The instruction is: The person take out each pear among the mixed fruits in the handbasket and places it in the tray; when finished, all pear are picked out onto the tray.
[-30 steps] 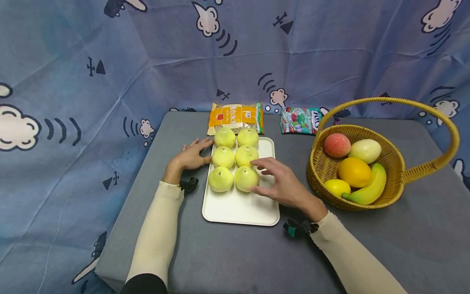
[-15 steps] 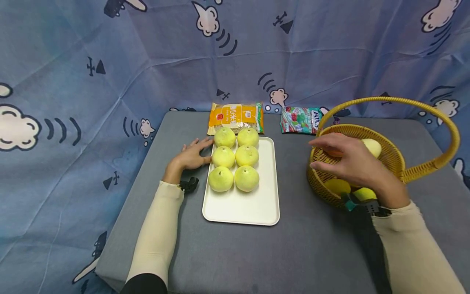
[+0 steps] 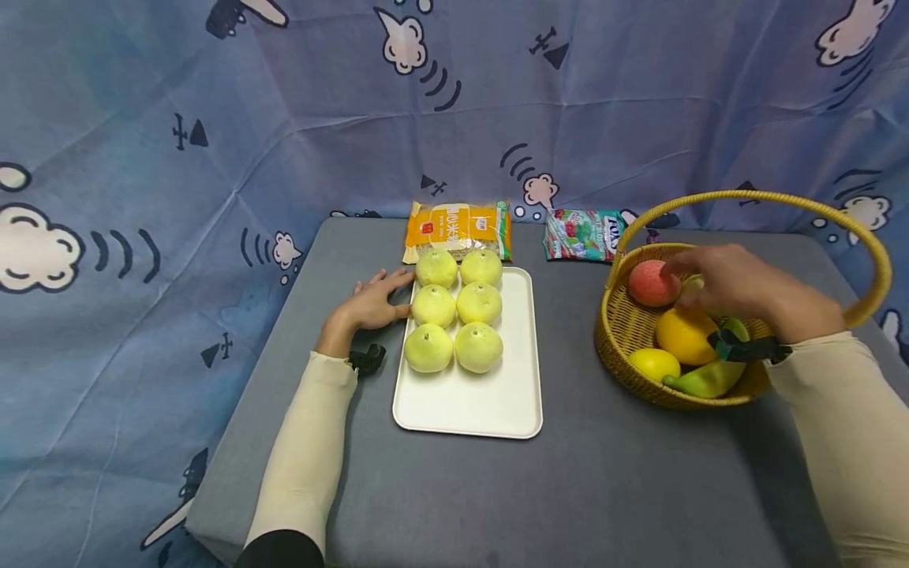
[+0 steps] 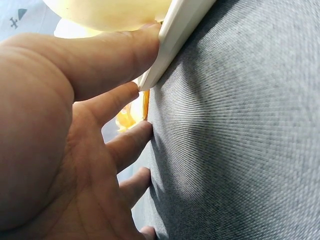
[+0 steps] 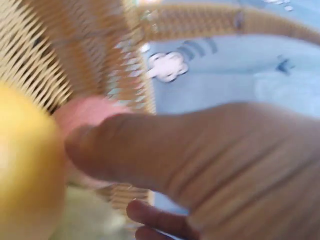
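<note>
My left hand (image 3: 372,302) rests spread on the table beside the white tray (image 3: 469,406). Its thumb (image 4: 115,57) touches the tray's rim in the left wrist view. Several round yellow-green fruits (image 3: 478,347) stand on the tray in two columns. My right hand (image 3: 746,284) reaches into the wicker basket (image 3: 612,359), over a pale oval fruit (image 5: 90,215) that it mostly hides in the head view. Fingers and thumb look apart, with nothing seen between them. Around the hand lie a peach (image 3: 652,282), an orange (image 3: 683,333), a lemon (image 3: 653,363) and a banana (image 3: 710,380).
The basket's tall handle (image 3: 753,194) arches over its right side, behind my right hand. An orange grain packet (image 3: 458,225) and a teal snack packet (image 3: 582,234) lie along the grey table's (image 3: 461,505) back edge. A patterned blue curtain (image 3: 327,79) hangs behind.
My right hand has left the fruit at the tray's front, moved right into the basket and shifted across to the pale oval fruit. My left hand stays beside the tray.
</note>
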The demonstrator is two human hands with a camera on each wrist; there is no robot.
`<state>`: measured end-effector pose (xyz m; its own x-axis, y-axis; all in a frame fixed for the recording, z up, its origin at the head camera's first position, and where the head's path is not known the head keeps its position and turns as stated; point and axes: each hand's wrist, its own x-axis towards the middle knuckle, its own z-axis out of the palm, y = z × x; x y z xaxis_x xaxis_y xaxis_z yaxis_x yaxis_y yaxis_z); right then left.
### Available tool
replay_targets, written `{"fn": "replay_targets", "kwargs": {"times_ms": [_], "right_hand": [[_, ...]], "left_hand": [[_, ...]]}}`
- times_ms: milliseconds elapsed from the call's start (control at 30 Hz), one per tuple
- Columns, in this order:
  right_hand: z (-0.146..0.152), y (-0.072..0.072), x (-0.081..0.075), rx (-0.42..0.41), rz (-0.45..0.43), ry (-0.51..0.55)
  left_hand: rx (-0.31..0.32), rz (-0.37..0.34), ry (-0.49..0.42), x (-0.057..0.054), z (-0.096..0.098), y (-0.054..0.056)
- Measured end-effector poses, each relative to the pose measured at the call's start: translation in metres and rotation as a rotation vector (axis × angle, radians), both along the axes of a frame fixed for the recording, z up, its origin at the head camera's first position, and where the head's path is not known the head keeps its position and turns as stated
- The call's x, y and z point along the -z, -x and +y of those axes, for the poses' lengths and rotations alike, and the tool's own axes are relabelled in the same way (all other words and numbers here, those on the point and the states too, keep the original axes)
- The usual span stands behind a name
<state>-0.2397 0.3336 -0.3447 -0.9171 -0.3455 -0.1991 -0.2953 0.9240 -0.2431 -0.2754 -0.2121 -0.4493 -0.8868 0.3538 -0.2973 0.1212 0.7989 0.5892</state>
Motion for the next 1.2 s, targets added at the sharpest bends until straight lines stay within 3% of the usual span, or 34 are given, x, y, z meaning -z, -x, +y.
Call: {"fn": "replay_targets", "kwargs": {"times_ms": [400, 700, 900, 1200], "right_hand": [[0.033, 0.007, 0.023, -0.002, -0.073, -0.122], [0.042, 0.004, 0.032, -0.035, 0.024, -0.144], [0.038, -0.011, 0.021, 0.001, 0.124, -0.092], [0.016, -0.05, 0.006, 0.07, 0.28, 0.073]], "left_hand": [[0.008, 0.002, 0.003, 0.003, 0.0, 0.003], [0.011, 0.025, 0.004, 0.006, -0.002, 0.004], [0.003, 0.016, -0.005, 0.007, -0.003, 0.003], [0.001, 0.013, 0.006, 0.005, -0.001, 0.002]]}}
